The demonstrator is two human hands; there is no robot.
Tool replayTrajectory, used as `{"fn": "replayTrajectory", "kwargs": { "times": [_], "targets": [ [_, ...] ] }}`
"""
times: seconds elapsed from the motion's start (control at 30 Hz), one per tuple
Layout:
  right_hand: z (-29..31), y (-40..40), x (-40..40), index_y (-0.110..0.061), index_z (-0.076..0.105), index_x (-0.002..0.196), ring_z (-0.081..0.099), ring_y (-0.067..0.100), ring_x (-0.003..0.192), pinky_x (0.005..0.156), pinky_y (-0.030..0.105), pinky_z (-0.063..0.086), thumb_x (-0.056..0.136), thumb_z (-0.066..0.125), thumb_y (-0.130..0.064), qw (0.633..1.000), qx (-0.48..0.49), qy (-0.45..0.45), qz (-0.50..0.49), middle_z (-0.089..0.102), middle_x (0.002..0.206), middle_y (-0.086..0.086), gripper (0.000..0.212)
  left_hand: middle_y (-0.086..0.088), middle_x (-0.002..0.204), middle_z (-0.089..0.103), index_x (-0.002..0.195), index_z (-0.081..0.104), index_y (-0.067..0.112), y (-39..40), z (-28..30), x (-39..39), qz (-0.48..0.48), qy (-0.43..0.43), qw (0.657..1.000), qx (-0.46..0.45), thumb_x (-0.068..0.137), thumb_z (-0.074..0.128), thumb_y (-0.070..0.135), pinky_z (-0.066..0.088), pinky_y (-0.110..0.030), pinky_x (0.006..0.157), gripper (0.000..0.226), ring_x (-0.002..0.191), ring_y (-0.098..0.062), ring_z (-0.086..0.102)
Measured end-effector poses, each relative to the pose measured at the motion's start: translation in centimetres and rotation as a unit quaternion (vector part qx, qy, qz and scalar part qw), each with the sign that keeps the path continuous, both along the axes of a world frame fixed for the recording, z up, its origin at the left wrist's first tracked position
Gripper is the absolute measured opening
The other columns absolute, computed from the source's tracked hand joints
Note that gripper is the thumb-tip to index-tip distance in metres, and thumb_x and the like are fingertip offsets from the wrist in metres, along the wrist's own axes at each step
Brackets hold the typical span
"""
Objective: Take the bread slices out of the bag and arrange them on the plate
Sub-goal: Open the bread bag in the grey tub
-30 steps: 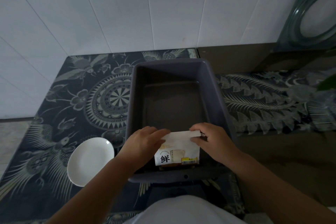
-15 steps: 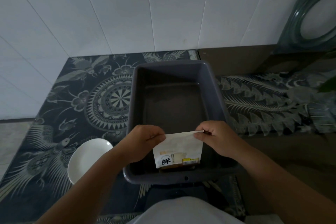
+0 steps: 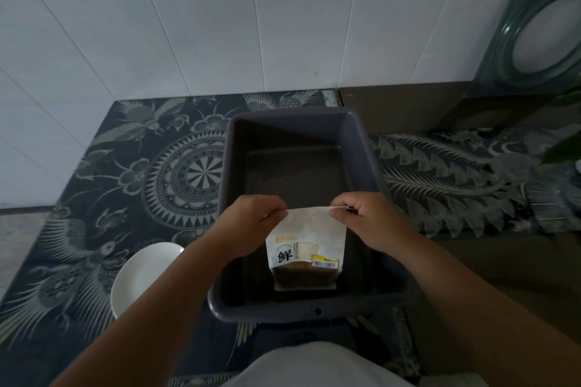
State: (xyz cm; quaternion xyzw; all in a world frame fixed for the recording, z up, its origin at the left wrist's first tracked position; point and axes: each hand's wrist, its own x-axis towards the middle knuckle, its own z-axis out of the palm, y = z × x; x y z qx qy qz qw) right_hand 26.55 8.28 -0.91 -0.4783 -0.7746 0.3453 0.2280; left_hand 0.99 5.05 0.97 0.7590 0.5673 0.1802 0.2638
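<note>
A white bread bag [image 3: 306, 245] with a black character and a yellow label stands upright over the near end of a dark grey tub [image 3: 364, 148]. Brown bread shows through its clear lower part. My left hand [image 3: 251, 223] pinches the bag's top left corner and my right hand [image 3: 367, 220] pinches its top right corner, with the top edge stretched between them. A round white plate [image 3: 141, 280] lies on the patterned mat to the left of the tub, partly hidden by my left forearm. It holds nothing that I can see.
The tub sits on a dark patterned mat [image 3: 119, 198] that covers the counter. A white tiled wall [image 3: 220, 25] rises behind. A dark green round-framed object [image 3: 540, 34] leans at the back right, and a green leaf [image 3: 562, 148] pokes in from the right edge.
Both hands have raised the bag higher out of the tub, so its clear lower part now shows. The hands have spread to the bag's top corners.
</note>
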Motion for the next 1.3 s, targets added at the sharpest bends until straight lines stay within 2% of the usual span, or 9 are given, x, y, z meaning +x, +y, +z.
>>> {"fn": "replayTrajectory", "kwargs": {
  "times": [0.1,0.23,0.33,0.5,0.67,0.8,0.9,1.17,1.3],
  "targets": [
    [0.5,0.7,0.0,-0.034,0.071,0.090,0.064,-0.004,0.080,0.065,0.009,0.048,0.093,0.065,-0.026,1.000,0.010,-0.022,0.001,0.069,0.078,-0.018,0.010,0.016,0.076,0.060,0.099,0.065,0.026,0.5,0.2,0.5,0.005,0.036,0.999,0.032,0.097,0.052,0.025,0.044,-0.025,0.063,0.013,0.070,-0.003,0.057],
    [0.5,1.1,0.0,-0.029,0.071,0.091,0.064,-0.002,0.076,0.066,0.017,0.049,0.094,0.064,-0.028,0.999,-0.001,-0.044,-0.005,0.068,0.080,-0.015,0.008,-0.003,0.083,0.068,0.115,0.060,0.022,0.3,0.1,1.1,-0.030,0.095,0.984,0.145,0.093,0.060,0.016,0.052,-0.037,0.064,0.023,0.074,-0.023,0.064],
    [0.3,1.0,0.1,-0.029,0.072,0.094,0.062,-0.009,0.081,0.062,0.009,0.045,0.094,0.064,-0.029,0.999,-0.020,-0.043,-0.012,0.068,0.080,-0.017,0.008,-0.006,0.097,0.072,0.120,0.063,0.017,0.1,-0.5,1.1,-0.084,0.151,0.968,0.181,0.082,0.072,0.007,0.054,-0.044,0.073,0.040,0.086,-0.026,0.067],
    [0.6,0.7,-0.1,-0.031,0.072,0.090,0.060,-0.015,0.079,0.063,0.001,0.040,0.096,0.061,-0.027,0.998,-0.056,-0.030,-0.007,0.068,0.078,-0.018,0.013,-0.006,0.117,0.068,0.130,0.060,0.021,-0.9,-1.1,1.1,-0.081,0.175,0.960,0.204,0.080,0.075,0.014,0.051,-0.044,0.080,0.053,0.103,-0.026,0.063],
    [0.8,1.2,-0.3,-0.035,0.071,0.079,0.062,-0.012,0.076,0.061,0.012,0.040,0.094,0.062,-0.029,0.992,-0.120,-0.004,-0.049,0.071,0.073,-0.018,0.019,-0.010,0.116,0.070,0.110,0.071,0.017,-1.8,-1.2,2.1,-0.045,0.153,0.959,0.236,0.076,0.077,0.008,0.051,-0.047,0.076,0.036,0.102,-0.031,0.065],
    [0.7,1.2,-0.3,-0.029,0.077,0.080,0.065,-0.007,0.077,0.067,0.022,0.045,0.092,0.064,-0.028,0.986,-0.156,0.014,-0.054,0.072,0.079,-0.023,0.017,-0.009,0.119,0.069,0.101,0.073,0.016,-2.2,-0.9,2.9,0.017,0.140,0.972,0.190,0.075,0.080,0.015,0.050,-0.050,0.082,0.027,0.109,-0.033,0.062],
    [1.0,1.2,-0.3,-0.029,0.077,0.080,0.065,-0.007,0.080,0.070,0.021,0.045,0.092,0.065,-0.028,0.988,-0.151,0.006,-0.036,0.073,0.080,-0.019,0.017,-0.010,0.123,0.065,0.097,0.073,0.019,-2.3,-0.7,2.9,0.013,0.138,0.975,0.171,0.080,0.077,0.015,0.048,-0.052,0.088,0.018,0.116,-0.033,0.057],
    [1.2,0.8,0.0,-0.025,0.076,0.097,0.061,-0.015,0.081,0.063,0.005,0.044,0.096,0.061,-0.026,0.997,-0.016,-0.075,-0.021,0.065,0.077,-0.023,0.015,-0.010,0.131,0.056,0.094,0.065,0.026,-4.3,-1.1,2.0,-0.051,0.136,0.978,0.149,0.082,0.070,0.024,0.046,-0.051,0.091,0.013,0.123,-0.031,0.048],
    [1.1,0.8,0.0,-0.020,0.075,0.098,0.062,-0.001,0.076,0.066,0.016,0.045,0.096,0.060,-0.021,0.994,0.065,-0.086,-0.028,0.068,0.082,-0.013,0.015,-0.013,0.143,0.047,0.089,0.065,0.027,-5.1,-0.7,1.9,-0.050,0.145,0.976,0.155,0.080,0.074,0.027,0.036,-0.050,0.099,0.013,0.136,-0.035,0.034]
  ]
}}
